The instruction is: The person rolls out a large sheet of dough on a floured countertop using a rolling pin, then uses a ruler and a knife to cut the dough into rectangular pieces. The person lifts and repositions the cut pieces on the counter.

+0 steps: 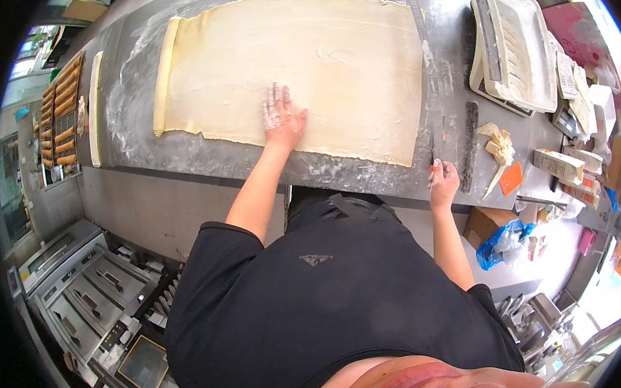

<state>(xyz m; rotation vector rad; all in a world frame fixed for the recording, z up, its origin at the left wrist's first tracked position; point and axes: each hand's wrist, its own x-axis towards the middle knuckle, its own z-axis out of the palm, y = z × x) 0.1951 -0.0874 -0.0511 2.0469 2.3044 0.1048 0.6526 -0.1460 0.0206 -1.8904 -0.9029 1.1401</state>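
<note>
A large thin sheet of dough [357, 79] lies across the floured metal worktable [139, 92] before me. Its left edge is a folded or rolled strip [167, 77]. My left hand [283, 115] rests flat on the sheet near its front edge, with floury fingers. Close to the table's front edge, right of the sheet, my right hand [443, 180] has its fingers curled around a thin tool with an orange-red part [432, 169]. Its kind is not clear. Alongside the sheet's right edge runs a long thin dark strip [433, 96], perhaps a ruler.
A white plastic tub [525, 47] holds flour at right, a dark floury bar [469, 147] nearer. Dough scraps [498, 142] and an orange scraper [511, 179] lie beside cartons [559, 164]. At far left are a pale dough strip [96, 108] and racks of brown rolls [64, 110].
</note>
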